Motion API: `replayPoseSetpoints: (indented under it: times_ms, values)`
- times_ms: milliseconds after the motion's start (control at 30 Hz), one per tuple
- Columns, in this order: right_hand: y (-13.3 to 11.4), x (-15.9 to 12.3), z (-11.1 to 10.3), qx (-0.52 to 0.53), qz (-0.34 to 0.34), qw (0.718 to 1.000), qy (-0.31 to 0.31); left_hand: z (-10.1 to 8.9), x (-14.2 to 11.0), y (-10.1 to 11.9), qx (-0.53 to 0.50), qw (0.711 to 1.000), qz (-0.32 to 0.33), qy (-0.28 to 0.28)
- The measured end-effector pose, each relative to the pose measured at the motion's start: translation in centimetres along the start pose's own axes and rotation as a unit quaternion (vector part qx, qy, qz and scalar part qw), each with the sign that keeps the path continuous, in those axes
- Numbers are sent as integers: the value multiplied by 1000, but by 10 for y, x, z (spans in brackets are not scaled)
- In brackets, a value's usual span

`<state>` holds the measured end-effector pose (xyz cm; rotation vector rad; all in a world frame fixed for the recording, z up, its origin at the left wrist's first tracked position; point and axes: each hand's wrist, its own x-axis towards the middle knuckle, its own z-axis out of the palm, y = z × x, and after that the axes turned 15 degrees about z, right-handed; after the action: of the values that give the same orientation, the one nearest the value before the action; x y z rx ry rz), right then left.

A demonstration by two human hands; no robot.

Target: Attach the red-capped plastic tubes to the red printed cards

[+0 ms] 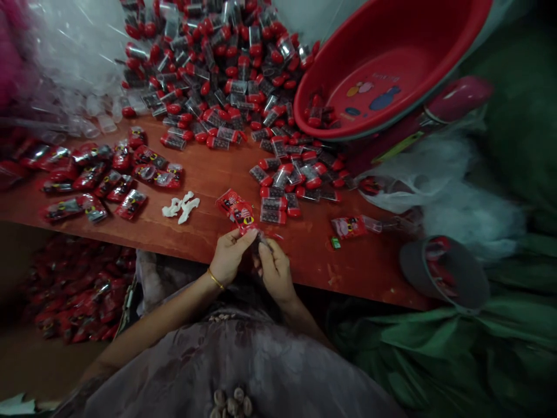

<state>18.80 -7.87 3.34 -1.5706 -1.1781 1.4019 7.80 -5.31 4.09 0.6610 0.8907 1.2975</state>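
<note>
My left hand (228, 255), with a gold bracelet at the wrist, pinches the near end of a red printed packet strip (237, 210) at the table's front edge. Right beside it, my right hand (275, 268) is closed, its fingertips meeting the left ones around a small dark piece (257, 242) that I cannot make out clearly. Just beyond my hands lie clear tubes (273, 210) with red caps and dark beads inside. Two white crumpled scraps (185, 209) rest to the left of the strip.
A large heap of red-capped tubes (235, 69) covers the back. Filled red packets (93, 174) lie at left, with more in a box (82, 290) below. A red basin (391, 69) leans at back right. A grey cup (444, 273) stands near the right edge.
</note>
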Motion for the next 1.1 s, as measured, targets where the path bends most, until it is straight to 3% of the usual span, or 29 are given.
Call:
replayPoseSetpoints:
  times_ms: [200, 367, 633, 733, 800, 900, 1000, 1100]
  values:
    - [-3, 3, 11, 33, 20, 999, -19, -2, 3, 7, 9, 999, 34, 6]
    - [-3, 14, 13, -49, -38, 995, 76, -3, 0, 1, 20, 999, 29, 20]
    - [-11, 13, 21, -147, -110, 981, 66, -10, 15, 17, -35, 997, 39, 55]
    - [-13, 13, 24, -86, -72, 992, 51, -11, 15, 17, -17, 999, 21, 28]
    - [-14, 15, 27, -5, -13, 1000, -4, -11, 13, 17, -1, 1000, 3, -3]
    - [-13, 19, 30, 125, 68, 985, -98, -13, 10, 24, 13, 998, -27, -51]
    - [-7, 19, 26, 171, 59, 976, -119, -14, 12, 32, 9, 998, -25, -55]
    - [-3, 16, 17, 107, 16, 990, -88, -13, 15, 32, -14, 999, 2, -39]
